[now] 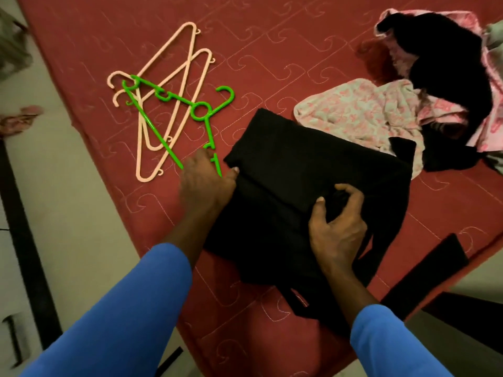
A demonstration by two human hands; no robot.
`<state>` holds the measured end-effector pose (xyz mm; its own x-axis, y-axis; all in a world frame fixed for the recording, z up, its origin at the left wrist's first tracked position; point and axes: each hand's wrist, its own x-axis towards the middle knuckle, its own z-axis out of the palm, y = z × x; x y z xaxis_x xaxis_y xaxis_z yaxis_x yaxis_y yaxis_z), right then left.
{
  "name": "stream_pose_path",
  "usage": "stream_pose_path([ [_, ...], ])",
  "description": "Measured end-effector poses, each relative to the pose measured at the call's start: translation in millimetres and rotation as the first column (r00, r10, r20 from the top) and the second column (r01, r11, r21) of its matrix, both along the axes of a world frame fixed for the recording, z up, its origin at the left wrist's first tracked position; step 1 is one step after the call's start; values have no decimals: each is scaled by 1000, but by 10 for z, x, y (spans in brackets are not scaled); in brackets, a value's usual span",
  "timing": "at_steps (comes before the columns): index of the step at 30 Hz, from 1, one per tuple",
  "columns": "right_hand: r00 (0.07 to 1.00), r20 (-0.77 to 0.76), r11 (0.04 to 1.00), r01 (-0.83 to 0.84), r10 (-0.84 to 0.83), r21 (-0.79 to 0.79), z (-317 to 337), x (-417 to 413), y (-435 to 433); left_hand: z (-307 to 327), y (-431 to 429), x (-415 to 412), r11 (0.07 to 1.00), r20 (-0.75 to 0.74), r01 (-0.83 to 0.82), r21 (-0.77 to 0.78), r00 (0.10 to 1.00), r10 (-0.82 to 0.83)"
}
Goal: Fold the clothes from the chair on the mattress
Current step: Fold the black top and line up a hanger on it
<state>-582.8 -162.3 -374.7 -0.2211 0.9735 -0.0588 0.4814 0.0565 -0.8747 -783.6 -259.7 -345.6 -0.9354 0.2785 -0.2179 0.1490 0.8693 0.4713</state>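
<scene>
**Head view (only one)**

- Black garment (pixel 313 186) lies flat on the red mattress (pixel 272 50), near the front edge, right below the person. A fold line runs across its middle and the far part lies over the near part. Loose strips trail off the near side toward the mattress edge. Judgement: mid-fold, not squared up yet.
- R hand (pixel 337 221) is at the garment's middle, fingers curled round a bunched wad of the black cloth, thumb on top, so it's clenched on fabric. Prob. gathering slack so the fold lies flat.
- L hand (pixel 206 180) is at the garment's left edge, back of hand to camera, thumb tip on the fold edge. Its fingers reach past the edge, over the low end of the green hanger (pixel 174 99). Can't tell if it pinches the cloth or only presses it. Prob. anchoring that side while the R hand works.
- Green hanger lies across the pink hangers (pixel 168 85), all on the mattress left of the garment. Prob. parked there to keep the folding space free.
- Pink-patterned cloth (pixel 359 110) is crumpled just beyond the garment's far right corner, w/ a black piece (pixel 449 63) slumped over it. This heap sits far right on the mattress, unfolded. Judgement: it's the waiting pile, so most of the task is left.
- Blue sleeves on both arms.
- Risk: the trailing strips may drag the fold askew if the garment is lifted w/o tucking them in.
</scene>
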Motion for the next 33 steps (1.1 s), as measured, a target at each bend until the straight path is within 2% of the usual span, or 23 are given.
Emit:
stream_pose_path([
  [3, 1000, 17, 1000, 5, -5, 10, -11, -19, -7, 14, 109, -81, 997, 89, 6, 72, 996, -13],
  [5, 1000, 31, 1000, -1, 0, 21, -26, -30, -7, 90, 117, -77, 990, 84, 20, 140, 996, -32],
  [7, 999, 44, 1000, -6, 5, 26, -37, -33, -9, 205, 74, -6, 964, -9, 91, 251, 996, -92],
  [10, 999, 39, 1000, 3, -3, 8, -29, -28, -7, 369, -29, 156, 869, -216, 257, 422, 960, -179],
  [13, 1000, 18, 1000, 24, -24, -5, 7, -18, 2, 468, -149, 236, 803, -365, 316, 506, 922, -133],
  [15, 999, 0, 999, 38, -38, -24, 17, -23, 2, 553, -230, 231, 791, -382, 287, 540, 921, -74],
  [16, 999, -8, 999, 36, -36, -39, 27, -27, -4, 584, -280, 206, 768, -336, 263, 584, 940, -66],
  [19, 997, -54, 994, 46, -51, -102, 59, -16, 18, 619, -454, 36, 675, -59, 141, 725, 988, -143],
  [21, 987, -118, 979, 88, -111, -185, 160, 6, 45, 585, -536, -103, 699, 52, 118, 705, 975, -216],
  [23, 953, -184, 949, 189, -239, -253, 249, 88, 46, 520, -538, -203, 745, 110, 159, 648, 948, -298],
  [25, 894, -183, 904, 370, -409, -215, 335, 243, -6, 471, -454, -252, 778, 144, 227, 586, 915, -376],
  [27, 829, -196, 850, 521, -525, -72, 446, 438, -107, 414, -339, -308, 802, 179, 312, 509, 873, -453],
  [29, 869, -240, 879, 466, -433, 103, 610, 585, -207, 364, -222, -373, 814, 235, 385, 435, 824, -516],
  [31, 971, -167, 958, 201, -169, 204, 707, 609, -276, 318, -110, -423, 811, 261, 432, 395, 793, -550],
  [33, 990, -33, 966, -125, 136, 225, 712, 467, -261, 280, -25, -454, 809, 254, 457, 368, 788, -561],
])
